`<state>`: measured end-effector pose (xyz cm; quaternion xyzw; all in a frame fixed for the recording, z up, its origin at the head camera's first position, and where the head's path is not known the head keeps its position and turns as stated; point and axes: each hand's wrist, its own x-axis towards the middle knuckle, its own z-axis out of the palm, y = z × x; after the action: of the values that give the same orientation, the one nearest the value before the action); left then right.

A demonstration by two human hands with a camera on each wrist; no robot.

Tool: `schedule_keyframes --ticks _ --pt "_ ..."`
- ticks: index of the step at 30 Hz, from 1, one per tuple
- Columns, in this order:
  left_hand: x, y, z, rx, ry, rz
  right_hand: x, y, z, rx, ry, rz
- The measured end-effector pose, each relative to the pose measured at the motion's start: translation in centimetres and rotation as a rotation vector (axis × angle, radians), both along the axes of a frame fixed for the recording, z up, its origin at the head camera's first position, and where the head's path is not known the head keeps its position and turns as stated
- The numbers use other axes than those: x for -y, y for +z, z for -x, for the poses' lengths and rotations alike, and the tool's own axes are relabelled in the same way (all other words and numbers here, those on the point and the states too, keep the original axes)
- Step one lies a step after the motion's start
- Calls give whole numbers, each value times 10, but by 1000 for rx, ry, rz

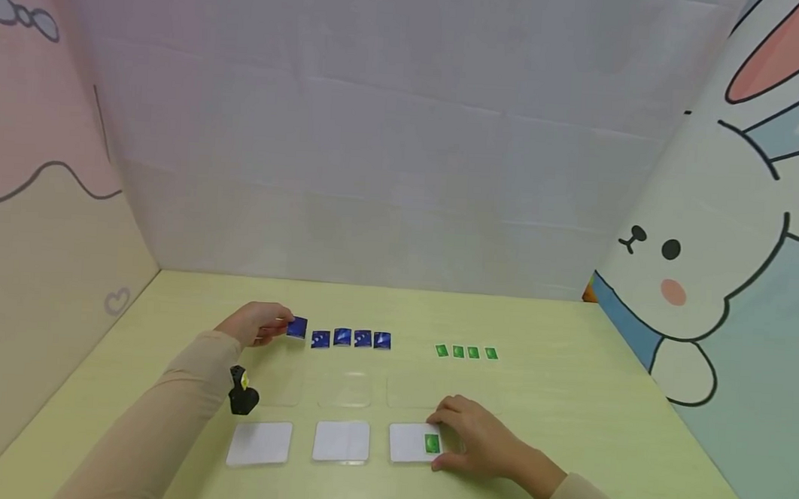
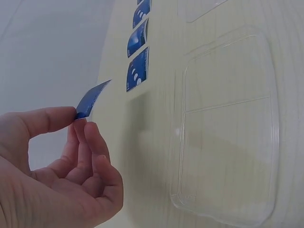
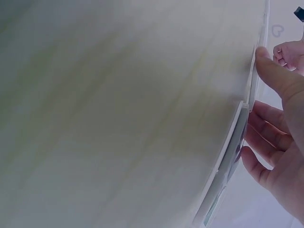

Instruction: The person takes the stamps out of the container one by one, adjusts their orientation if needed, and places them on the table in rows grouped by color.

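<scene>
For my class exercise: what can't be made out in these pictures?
Head: detail on the green card row, too small.
Head: right end of the rightmost white card, behind the right hand.
Left wrist: far end of blue card row, cut by top edge.
Right wrist: right hand, cut by right edge.

Far on the tabletop (image 1: 567, 409), a held card (image 1: 297, 327) in the left grip (image 1: 260, 323), a row of four cards (image 1: 362, 339) and a row of four small cards (image 1: 458, 352) run from left to right. Trays (image 1: 344, 391) lie nearer in the middle, and nearest come three panels (image 1: 331, 440), the rightmost panel (image 1: 406, 441) bearing another small card (image 1: 432, 443) and touching the right grip (image 1: 478, 439).
</scene>
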<state>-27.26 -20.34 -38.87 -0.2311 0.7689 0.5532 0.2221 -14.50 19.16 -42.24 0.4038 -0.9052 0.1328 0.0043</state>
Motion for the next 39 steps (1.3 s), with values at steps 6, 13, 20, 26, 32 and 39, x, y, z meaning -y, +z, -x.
schedule_keyframes --ticks 6,13,20,26,32,39 --pt "0 -3 5 32 6 36 0 1 0 28 -9 -6" --pt "-2 -7 7 65 -6 65 0 -1 0 23 -19 -19" --pt "-2 -6 6 66 -13 88 0 -2 0 33 -31 -32" --pt "-3 -7 10 71 -10 116 1 -1 1 26 -28 -36" --pt "-4 -8 11 79 -17 134 2 -2 1 34 -33 -47" --pt "-7 -10 13 77 -31 149 1 0 2 35 -33 -51"
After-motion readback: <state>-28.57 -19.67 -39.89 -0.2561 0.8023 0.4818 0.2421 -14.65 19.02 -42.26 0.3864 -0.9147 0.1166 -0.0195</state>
